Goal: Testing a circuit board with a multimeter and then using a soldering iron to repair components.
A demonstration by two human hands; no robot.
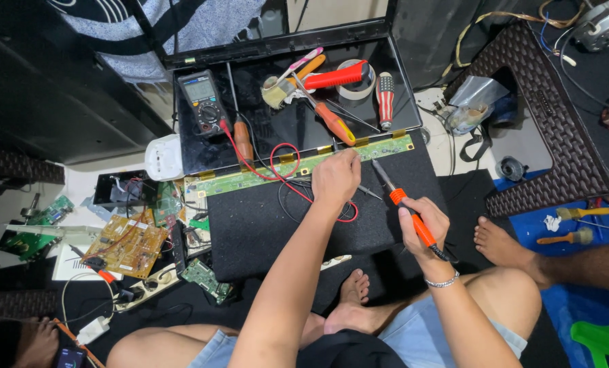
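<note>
Right hand (424,221) closed around the orange-and-black handle of a soldering iron (403,202), gripped pen-fashion; its dark tip angles up and left toward the long green circuit strip (304,168), stopping just short of it. Grip sits well back on the handle, probably to keep the fingers off the hot end.

Left hand (335,178) curled, fingertips pressed down at the strip's edge. It may be pinching a thin wire or solder, but too small to tell. Looks like it steadies the work for the iron.

The strip runs along the lower edge of a dark flat panel (263,129) lying face down. A black mat (284,225) lies under both hands, a soft bed for the panel's edge, by the look of it.

Red and black leads (284,163) loop across strip and mat, back to a multimeter (202,101) resting on the panel.

Also on the panel, within arm's reach: several screwdrivers (332,123), a brush (280,87), a roll of tape (359,80).

To the left, loose circuit boards (124,245) and wiring, crowded together.

No bench; the person sits on the floor, bare feet tucked beside the mat. A brown woven stool (557,136) stands to the right, above a blue floor covering with two more brushes. Another person's foot (499,242) rests near the mat's right edge.
</note>
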